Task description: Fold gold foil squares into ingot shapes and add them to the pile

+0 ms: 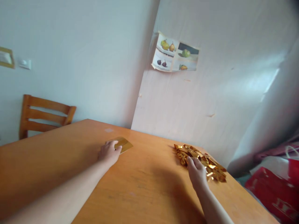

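Note:
My left hand is at a flat gold sheet on the wooden table, its thumb and fingers apart at the sheet's near left edge. On the right, my right hand is over the near side of a pile of shiny folded gold pieces. Its fingers are bent together, and whatever they may hold is hidden among the gold pieces.
A wooden chair stands beyond the table's left side. Fruit pictures hang on the wall behind. Red bags sit beyond the table's right edge. A small pale patch shows near the far edge.

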Demonstrator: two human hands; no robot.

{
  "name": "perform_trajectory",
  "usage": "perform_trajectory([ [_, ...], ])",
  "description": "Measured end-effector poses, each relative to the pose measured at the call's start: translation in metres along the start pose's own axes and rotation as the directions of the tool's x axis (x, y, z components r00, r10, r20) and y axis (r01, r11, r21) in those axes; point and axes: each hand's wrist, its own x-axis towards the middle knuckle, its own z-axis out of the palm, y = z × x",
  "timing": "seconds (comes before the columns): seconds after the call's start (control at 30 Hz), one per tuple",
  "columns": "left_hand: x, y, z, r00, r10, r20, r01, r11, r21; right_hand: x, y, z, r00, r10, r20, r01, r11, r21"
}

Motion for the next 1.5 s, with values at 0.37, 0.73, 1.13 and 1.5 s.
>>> perform_trajectory([
  [0.37, -0.004, -0.001, 0.000, 0.995, 0.001, 0.096, -0.010, 0.996, 0.088, -0.071, -0.056, 0.051, 0.735, -0.244, 0.633, 0.332, 0.943, -0.023],
  [0.73, -0.006, -0.001, -0.002, 0.995, 0.010, 0.099, -0.017, 0.998, 0.062, -0.066, -0.053, 0.048, 0.730, -0.216, 0.648, 0.360, 0.928, -0.097],
  [1.13, -0.004, -0.001, -0.005, 0.999, -0.026, 0.043, 0.032, 0.989, -0.146, -0.063, -0.051, 0.047, 0.741, -0.237, 0.628, 0.377, 0.921, -0.098],
  [1.5, -0.007, 0.019, -0.025, 0.995, -0.062, 0.072, 0.096, 0.678, -0.729, -0.058, -0.047, 0.042, 0.780, -0.279, 0.560, 0.392, 0.915, -0.091],
])
